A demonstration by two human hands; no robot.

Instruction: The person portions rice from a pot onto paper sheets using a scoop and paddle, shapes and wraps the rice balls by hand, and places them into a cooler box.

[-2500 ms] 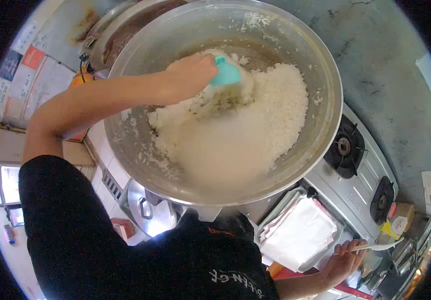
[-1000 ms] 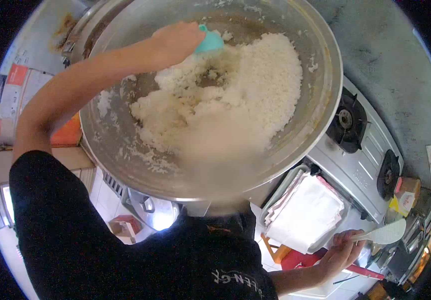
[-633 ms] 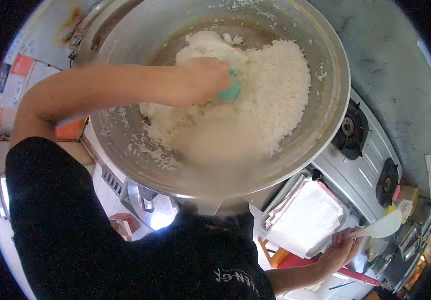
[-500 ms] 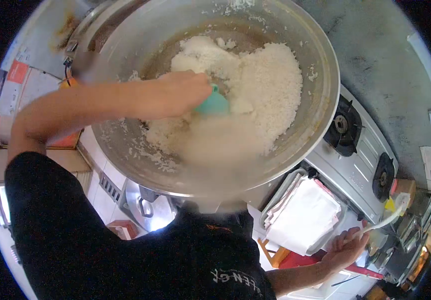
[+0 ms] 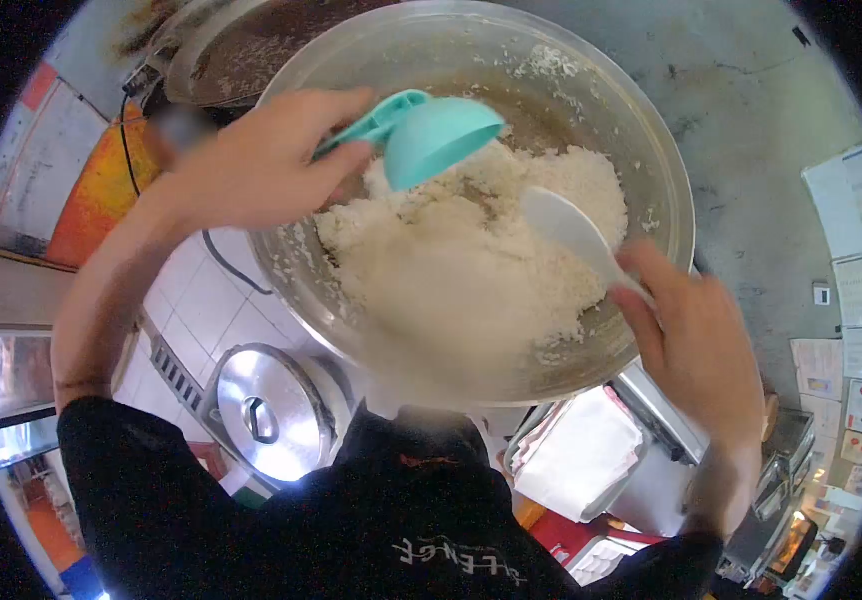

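Note:
A wide metal pot (image 5: 666,150) holds a heap of white rice (image 5: 591,190). Over its left part, my left hand (image 5: 271,160) grips the handle of a mint-green scoop (image 5: 441,140), raised above the rice with its bowl tipped downward. On the right side, my right hand (image 5: 696,335) is closed around the handle of a white rice paddle (image 5: 571,230). The paddle's blade is over the rice; whether it touches the grains I cannot tell. A hazy blur covers the rice at the pot's near side.
Below left of the pot stands a lidded metal pot (image 5: 261,410). White cloths or sheets (image 5: 581,455) lie in a tray at the near right. Another large pan (image 5: 251,50) sits at the far left. Papers hang on the wall (image 5: 861,220) at right.
My left hand has lifted the scoop out of the rice, up and slightly left. My right hand has brought the paddle from the lower right to over the pot.

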